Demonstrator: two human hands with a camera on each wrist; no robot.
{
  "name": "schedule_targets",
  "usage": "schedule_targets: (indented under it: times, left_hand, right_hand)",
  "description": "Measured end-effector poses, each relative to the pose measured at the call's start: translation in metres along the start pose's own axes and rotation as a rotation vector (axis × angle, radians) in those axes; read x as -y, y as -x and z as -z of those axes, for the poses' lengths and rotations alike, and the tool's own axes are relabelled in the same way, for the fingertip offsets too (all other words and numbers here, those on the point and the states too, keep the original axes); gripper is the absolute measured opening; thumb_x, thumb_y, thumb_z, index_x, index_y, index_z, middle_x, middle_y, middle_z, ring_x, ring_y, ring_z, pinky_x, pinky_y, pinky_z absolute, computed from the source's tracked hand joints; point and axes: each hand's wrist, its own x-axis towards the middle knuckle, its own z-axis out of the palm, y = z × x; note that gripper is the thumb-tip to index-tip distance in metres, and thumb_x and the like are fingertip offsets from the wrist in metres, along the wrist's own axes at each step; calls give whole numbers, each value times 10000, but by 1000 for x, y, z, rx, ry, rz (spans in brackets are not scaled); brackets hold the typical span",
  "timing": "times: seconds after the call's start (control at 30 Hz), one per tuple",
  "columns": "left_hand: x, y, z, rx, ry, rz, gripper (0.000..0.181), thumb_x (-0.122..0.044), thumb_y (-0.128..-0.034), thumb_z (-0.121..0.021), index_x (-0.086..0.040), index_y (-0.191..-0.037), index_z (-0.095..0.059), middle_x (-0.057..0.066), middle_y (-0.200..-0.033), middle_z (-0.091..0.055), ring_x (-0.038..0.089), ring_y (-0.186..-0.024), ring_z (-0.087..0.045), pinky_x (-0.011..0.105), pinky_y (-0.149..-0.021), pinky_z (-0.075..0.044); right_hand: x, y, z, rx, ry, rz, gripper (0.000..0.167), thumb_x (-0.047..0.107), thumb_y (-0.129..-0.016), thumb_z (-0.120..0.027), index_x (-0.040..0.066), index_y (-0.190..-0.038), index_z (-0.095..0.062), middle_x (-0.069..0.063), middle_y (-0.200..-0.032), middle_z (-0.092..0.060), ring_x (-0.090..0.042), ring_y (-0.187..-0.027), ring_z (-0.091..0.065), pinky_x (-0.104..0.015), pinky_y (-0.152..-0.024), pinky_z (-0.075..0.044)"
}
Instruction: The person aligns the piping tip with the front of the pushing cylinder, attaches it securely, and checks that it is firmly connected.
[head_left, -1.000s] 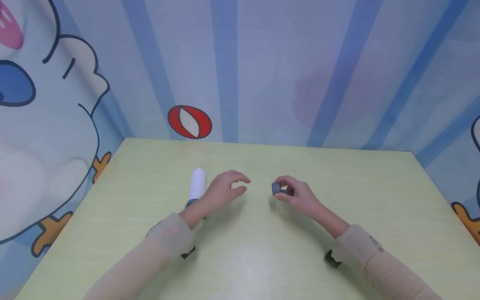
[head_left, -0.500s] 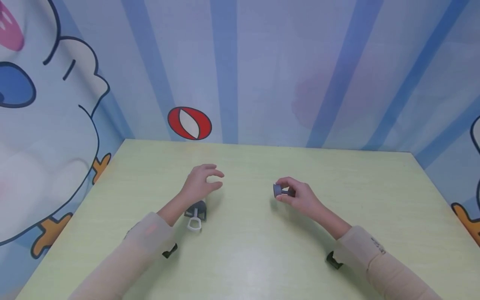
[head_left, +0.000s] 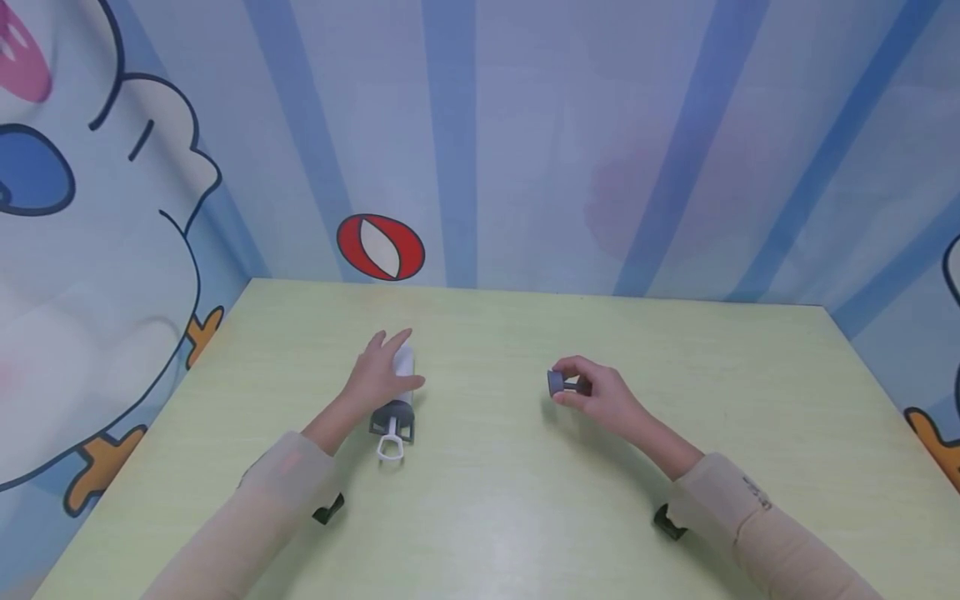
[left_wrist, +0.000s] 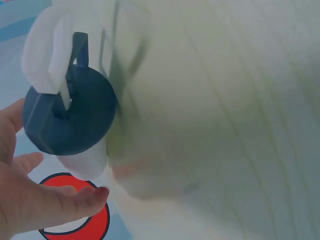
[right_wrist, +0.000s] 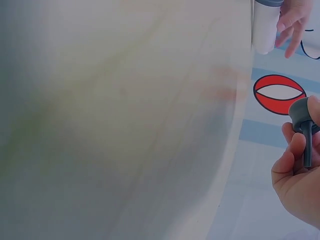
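A white tube with a dark grey flanged end and a white ring handle, like a large toy syringe (head_left: 393, 417), lies on the table at left. My left hand (head_left: 373, 377) is over its white barrel, fingers and thumb spread; in the left wrist view the thumb is near the barrel, and whether it touches is unclear. My right hand (head_left: 602, 392) pinches a small dark grey piece with a round cup-like head and thin stem (head_left: 556, 383), held above the table. The right wrist view shows the dark piece (right_wrist: 300, 111) between thumb and fingers.
Both hands are over a pale green table (head_left: 495, 492). Behind it stands a blue striped wall (head_left: 525, 167) with a red and white oval printed on it. Cartoon figures cover the side walls. Dark wrist mounts (head_left: 328, 508) hang below both sleeves.
My left hand has moved left, from right of the syringe-like tube to over its barrel, and its fingers have spread. My right hand stays nearly still with the dark piece.
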Motion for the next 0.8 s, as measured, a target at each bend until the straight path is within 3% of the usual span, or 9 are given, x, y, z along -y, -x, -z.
schedule_targets:
  times: [0.4,0.8]
  left_hand:
    - [3,1,-2,64,14,115,755,-247,-803,-615,-107,-1413,-193,232,-1397,-245,370,-1167,-376,498,-928,-373]
    - [1,-1,-6,68,-17,103,747,-241,-800,-610,-116,-1412,-200,214,-1341,-350,334,-1101,-421,467,-871,-421]
  right_hand:
    - [-2,1,0,7,2,2,345,134,-785,-652,68,-1107,-546,-129,-978,-613,-178,-733,-508,-252,-613,-429]
    - [-2,1,1,10,9,3,345,139,-787,-651,69,-1107,-544,-122,-972,-611,-174,-712,-489,-247,-597,-418]
